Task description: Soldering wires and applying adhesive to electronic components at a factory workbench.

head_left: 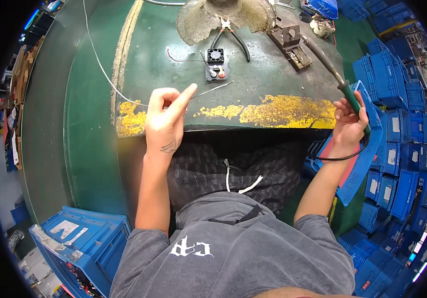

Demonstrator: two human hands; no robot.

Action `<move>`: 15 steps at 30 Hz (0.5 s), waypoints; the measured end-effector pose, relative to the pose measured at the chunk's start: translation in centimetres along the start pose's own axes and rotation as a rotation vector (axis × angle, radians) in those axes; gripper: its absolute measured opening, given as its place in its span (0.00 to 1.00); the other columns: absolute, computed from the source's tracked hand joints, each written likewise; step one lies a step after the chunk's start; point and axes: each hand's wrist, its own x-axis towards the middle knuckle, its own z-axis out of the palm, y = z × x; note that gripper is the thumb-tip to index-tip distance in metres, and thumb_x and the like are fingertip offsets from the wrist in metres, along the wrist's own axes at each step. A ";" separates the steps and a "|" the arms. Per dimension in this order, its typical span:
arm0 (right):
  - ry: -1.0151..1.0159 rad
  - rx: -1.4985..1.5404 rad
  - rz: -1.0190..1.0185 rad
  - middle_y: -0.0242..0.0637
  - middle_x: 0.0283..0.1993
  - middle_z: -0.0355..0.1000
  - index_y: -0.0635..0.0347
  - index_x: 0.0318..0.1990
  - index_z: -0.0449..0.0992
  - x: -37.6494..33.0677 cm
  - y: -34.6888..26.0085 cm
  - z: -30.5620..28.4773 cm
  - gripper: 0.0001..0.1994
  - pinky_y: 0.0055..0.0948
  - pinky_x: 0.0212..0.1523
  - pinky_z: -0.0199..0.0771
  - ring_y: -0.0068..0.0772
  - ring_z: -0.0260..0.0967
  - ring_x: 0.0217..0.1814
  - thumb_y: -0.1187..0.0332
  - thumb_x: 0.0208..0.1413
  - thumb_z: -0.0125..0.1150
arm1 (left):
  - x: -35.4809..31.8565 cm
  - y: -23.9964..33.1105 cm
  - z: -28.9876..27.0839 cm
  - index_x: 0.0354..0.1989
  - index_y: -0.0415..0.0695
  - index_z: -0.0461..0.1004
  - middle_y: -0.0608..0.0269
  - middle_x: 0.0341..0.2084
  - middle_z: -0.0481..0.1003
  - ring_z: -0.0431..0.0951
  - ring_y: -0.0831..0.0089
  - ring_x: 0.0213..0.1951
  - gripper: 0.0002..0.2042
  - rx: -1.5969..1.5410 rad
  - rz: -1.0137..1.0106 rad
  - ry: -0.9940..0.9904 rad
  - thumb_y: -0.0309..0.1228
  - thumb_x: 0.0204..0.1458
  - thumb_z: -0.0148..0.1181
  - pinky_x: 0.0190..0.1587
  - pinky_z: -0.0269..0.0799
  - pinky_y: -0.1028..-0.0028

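Observation:
My right hand is closed round the green handle of a soldering iron, whose metal shaft points up and left to a rusty metal iron stand. In my left hand, thumb and forefinger pinch a thin grey solder wire; its end sticks out to the right and the rest trails off to the upper left. Just beyond that end lies a small dark board with a red and a white terminal. A small black fan sits against its far edge, with thin red and black leads.
Orange-and-black pliers lie beyond the fan, under a worn round metal piece. Yellow paint flakes along the bench edge. A blue tray stands by my right arm, a blue crate at lower left, and stacked blue bins at right.

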 end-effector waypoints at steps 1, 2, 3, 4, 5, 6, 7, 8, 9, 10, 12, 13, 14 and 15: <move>0.007 -0.005 -0.002 0.47 0.42 0.79 0.65 0.59 0.73 -0.9 0.6 0.0 0.23 0.25 0.31 0.72 0.38 0.79 0.38 0.56 0.67 0.48 | 0.1 0.0 0.1 0.53 0.44 0.81 0.66 0.34 0.66 0.67 0.75 0.29 0.29 0.001 0.016 0.048 0.07 0.40 0.57 0.31 0.67 0.77; 0.105 0.141 0.067 0.45 0.40 0.79 0.63 0.58 0.74 -1.5 1.3 0.2 0.23 0.25 0.30 0.70 0.36 0.76 0.35 0.55 0.67 0.48 | 0.3 0.0 0.0 0.53 0.44 0.81 0.66 0.34 0.66 0.67 0.75 0.29 0.29 0.003 0.015 0.047 0.07 0.40 0.57 0.31 0.67 0.77; 0.213 0.285 0.138 0.43 0.37 0.78 0.62 0.57 0.75 -2.3 1.8 0.6 0.22 0.25 0.29 0.68 0.33 0.73 0.32 0.55 0.66 0.49 | 0.5 0.0 0.0 0.52 0.45 0.82 0.66 0.32 0.65 0.68 0.75 0.27 0.29 0.020 0.059 0.093 0.07 0.39 0.58 0.30 0.68 0.77; 0.210 0.339 0.179 0.40 0.34 0.77 0.60 0.56 0.76 -3.0 2.6 1.1 0.22 0.25 0.27 0.66 0.30 0.68 0.29 0.53 0.66 0.49 | 0.8 0.0 0.1 0.52 0.47 0.82 0.67 0.30 0.65 0.68 0.75 0.26 0.30 0.037 0.103 0.139 0.07 0.38 0.58 0.29 0.68 0.77; 0.141 0.465 0.267 0.41 0.34 0.76 0.61 0.56 0.76 -4.0 3.3 1.7 0.22 0.25 0.26 0.66 0.31 0.70 0.30 0.54 0.66 0.49 | 0.9 -0.1 0.0 0.52 0.47 0.82 0.67 0.30 0.65 0.68 0.75 0.26 0.30 0.040 0.098 0.137 0.07 0.38 0.58 0.29 0.68 0.77; 0.110 0.483 0.298 0.42 0.34 0.76 0.61 0.56 0.76 -4.5 4.1 2.1 0.22 0.24 0.24 0.66 0.32 0.70 0.29 0.54 0.66 0.49 | 1.2 -0.2 0.0 0.52 0.48 0.83 0.66 0.30 0.65 0.69 0.75 0.27 0.31 0.088 0.062 0.071 0.08 0.37 0.58 0.29 0.69 0.76; 0.077 0.502 0.332 0.42 0.35 0.76 0.61 0.56 0.75 -4.9 4.8 2.4 0.22 0.24 0.23 0.66 0.32 0.71 0.29 0.54 0.66 0.49 | 1.4 -0.5 0.1 0.52 0.50 0.83 0.65 0.31 0.65 0.70 0.74 0.27 0.31 0.137 0.024 0.007 0.09 0.36 0.58 0.29 0.70 0.76; 0.106 0.500 0.333 0.43 0.35 0.76 0.62 0.57 0.74 -5.1 5.7 3.1 0.22 0.24 0.21 0.67 0.34 0.72 0.29 0.54 0.66 0.49 | 1.4 -0.7 0.5 0.52 0.53 0.83 0.64 0.31 0.66 0.71 0.71 0.26 0.32 0.142 0.001 0.015 0.10 0.35 0.59 0.29 0.71 0.73; 0.102 0.505 0.343 0.43 0.35 0.76 0.62 0.57 0.74 -5.2 6.1 3.5 0.22 0.24 0.21 0.67 0.34 0.72 0.29 0.54 0.66 0.49 | 1.4 -1.0 0.8 0.52 0.53 0.83 0.64 0.31 0.66 0.71 0.71 0.26 0.32 0.153 -0.005 0.013 0.10 0.35 0.59 0.29 0.71 0.73; 0.089 0.465 0.347 0.44 0.34 0.76 0.62 0.57 0.74 -5.3 6.4 4.0 0.22 0.25 0.22 0.68 0.34 0.72 0.29 0.54 0.67 0.48 | 1.5 -1.4 1.1 0.51 0.53 0.83 0.64 0.31 0.66 0.72 0.70 0.26 0.32 0.185 -0.011 -0.007 0.10 0.35 0.59 0.30 0.72 0.72; 0.063 0.400 0.342 0.44 0.34 0.77 0.62 0.57 0.74 -5.6 6.8 4.8 0.23 0.26 0.22 0.70 0.35 0.74 0.30 0.53 0.67 0.46 | 1.5 -1.9 1.5 0.49 0.53 0.83 0.64 0.31 0.67 0.73 0.67 0.27 0.27 0.182 -0.040 -0.036 0.12 0.40 0.60 0.30 0.73 0.69; 0.056 0.402 0.356 0.44 0.34 0.77 0.62 0.57 0.74 -5.7 7.1 5.4 0.23 0.26 0.22 0.70 0.35 0.74 0.30 0.53 0.67 0.46 | 1.5 -2.2 1.6 0.49 0.53 0.83 0.64 0.31 0.67 0.73 0.67 0.27 0.27 0.193 -0.053 -0.036 0.12 0.40 0.60 0.30 0.73 0.69; 0.050 0.310 0.339 0.45 0.34 0.77 0.62 0.57 0.74 -5.8 7.2 5.8 0.23 0.26 0.22 0.71 0.35 0.75 0.29 0.53 0.67 0.45 | 1.2 -2.4 1.8 0.48 0.53 0.83 0.64 0.31 0.68 0.74 0.67 0.27 0.25 0.162 -0.045 -0.025 0.13 0.42 0.61 0.30 0.73 0.69; 0.043 0.219 0.320 0.45 0.34 0.78 0.62 0.57 0.73 -5.8 7.3 6.3 0.24 0.26 0.22 0.71 0.36 0.75 0.29 0.53 0.67 0.45 | 1.1 -2.7 2.0 0.48 0.53 0.82 0.63 0.31 0.69 0.74 0.67 0.27 0.23 0.131 -0.037 -0.013 0.14 0.44 0.61 0.30 0.73 0.69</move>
